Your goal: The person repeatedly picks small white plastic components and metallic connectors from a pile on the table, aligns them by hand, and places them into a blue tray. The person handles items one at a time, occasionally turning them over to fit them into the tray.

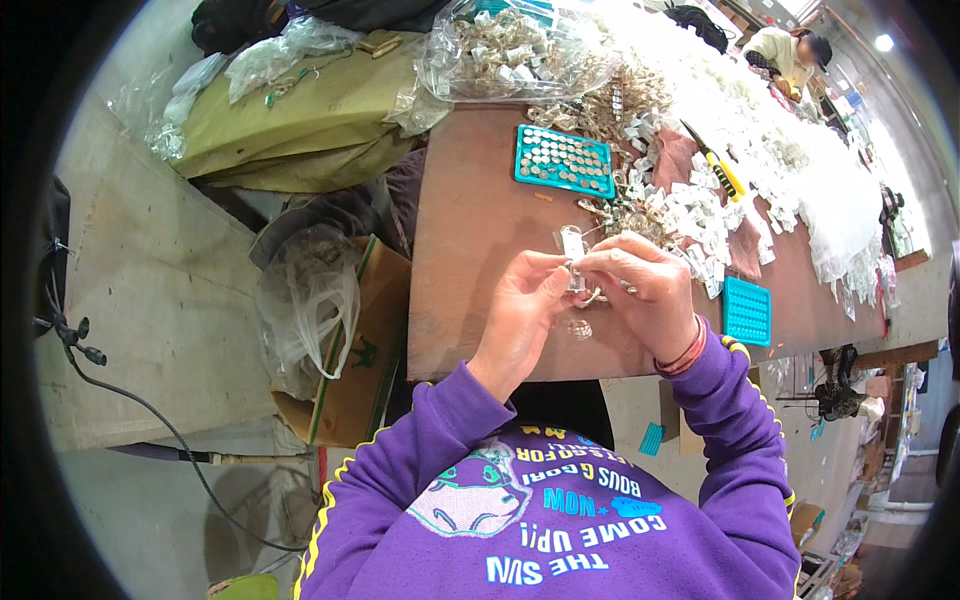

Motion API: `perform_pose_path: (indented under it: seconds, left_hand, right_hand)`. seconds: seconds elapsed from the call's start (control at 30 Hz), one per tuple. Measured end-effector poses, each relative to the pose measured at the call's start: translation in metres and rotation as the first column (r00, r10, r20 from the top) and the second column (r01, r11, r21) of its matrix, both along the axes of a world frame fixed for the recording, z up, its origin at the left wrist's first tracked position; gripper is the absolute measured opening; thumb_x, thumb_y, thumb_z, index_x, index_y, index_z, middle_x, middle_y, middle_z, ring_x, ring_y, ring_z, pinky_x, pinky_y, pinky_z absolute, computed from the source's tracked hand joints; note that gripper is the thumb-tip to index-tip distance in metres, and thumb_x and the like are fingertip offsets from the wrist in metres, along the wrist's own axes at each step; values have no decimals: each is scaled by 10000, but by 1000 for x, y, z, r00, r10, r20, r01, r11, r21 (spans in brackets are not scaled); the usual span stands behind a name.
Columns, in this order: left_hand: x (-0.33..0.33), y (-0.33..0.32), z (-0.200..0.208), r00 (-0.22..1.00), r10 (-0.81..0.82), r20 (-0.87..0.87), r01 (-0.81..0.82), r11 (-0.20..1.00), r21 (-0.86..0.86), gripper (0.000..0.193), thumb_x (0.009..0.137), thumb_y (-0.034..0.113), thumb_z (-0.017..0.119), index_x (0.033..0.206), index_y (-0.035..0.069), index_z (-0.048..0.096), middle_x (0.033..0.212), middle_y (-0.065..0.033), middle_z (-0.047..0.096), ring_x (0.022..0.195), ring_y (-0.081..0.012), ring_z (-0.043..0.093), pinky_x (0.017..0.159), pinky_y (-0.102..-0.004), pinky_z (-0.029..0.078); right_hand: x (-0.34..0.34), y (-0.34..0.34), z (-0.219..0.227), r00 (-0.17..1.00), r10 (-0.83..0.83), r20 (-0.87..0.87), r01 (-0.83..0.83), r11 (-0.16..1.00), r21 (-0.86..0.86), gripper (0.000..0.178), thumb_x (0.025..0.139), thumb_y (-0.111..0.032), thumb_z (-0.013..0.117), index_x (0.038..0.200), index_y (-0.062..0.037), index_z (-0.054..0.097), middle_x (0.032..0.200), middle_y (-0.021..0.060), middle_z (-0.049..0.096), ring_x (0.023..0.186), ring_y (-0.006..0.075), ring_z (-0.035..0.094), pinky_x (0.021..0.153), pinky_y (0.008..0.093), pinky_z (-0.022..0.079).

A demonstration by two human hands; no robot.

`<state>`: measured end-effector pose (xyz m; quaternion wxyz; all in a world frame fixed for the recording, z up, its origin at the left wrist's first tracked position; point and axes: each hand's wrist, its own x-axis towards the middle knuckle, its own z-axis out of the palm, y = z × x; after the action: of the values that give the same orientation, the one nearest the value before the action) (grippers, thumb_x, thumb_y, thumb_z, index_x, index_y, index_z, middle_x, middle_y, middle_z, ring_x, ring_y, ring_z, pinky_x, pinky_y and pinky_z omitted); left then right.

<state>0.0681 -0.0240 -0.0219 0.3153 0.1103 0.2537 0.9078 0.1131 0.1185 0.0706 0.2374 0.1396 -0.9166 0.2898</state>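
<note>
Near the table's front edge, my left hand and my right hand meet, fingers pinched together. Between their fingertips is a small clear-and-white plastic piece, upright; its lower part is partly covered by my fingers. Just below my hands a small clear round piece lies on the brown table. Beyond my right hand spreads a pile of small white pieces with thin tangled wires. Past my fingertips sits a teal tray holding rows of round silver discs.
Another teal tray lies right of my right hand. Yellow-and-black pliers rest on the pile. A large clear bag of wired pieces stands at the back. Left of the table are a cardboard box and plastic bag. A person sits far right.
</note>
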Motion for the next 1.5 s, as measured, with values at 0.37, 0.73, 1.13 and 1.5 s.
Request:
perform_pose_path:
  seconds: [0.37,0.73,1.13,1.5]
  left_hand:
    - [0,-3,2,998,-26,60,30,998,-57,130,959,153,620,1061,83,578,1063,-53,638,911,-139,637,838,-309,540]
    - [-2,-3,-4,992,-31,119,26,999,45,142,963,159,614,1082,91,577,1072,-49,638,956,-154,629,848,-302,535]
    - [0,-3,3,995,-14,96,14,1000,3,152,978,146,584,1089,48,550,1039,-102,655,882,-173,658,804,-307,550]
    - [-2,-4,1,991,-38,128,42,999,-29,136,982,180,580,1099,113,558,1036,-125,651,881,-194,668,753,-294,561]
  right_hand:
    - [-10,8,-1,991,63,122,-49,992,-116,117,743,-34,724,856,-62,718,762,96,651,668,246,647,605,316,520]
    - [-2,-2,-14,979,85,-187,-48,980,194,298,676,-30,719,968,-87,704,893,50,707,803,256,652,755,353,521]
    - [-21,25,-9,990,13,-141,-19,999,-38,172,759,-27,713,929,-46,702,863,91,687,794,246,654,736,352,525]
    - [-130,136,-70,953,-290,91,259,930,260,141,818,-174,690,912,-87,749,868,116,689,826,299,661,764,373,514]
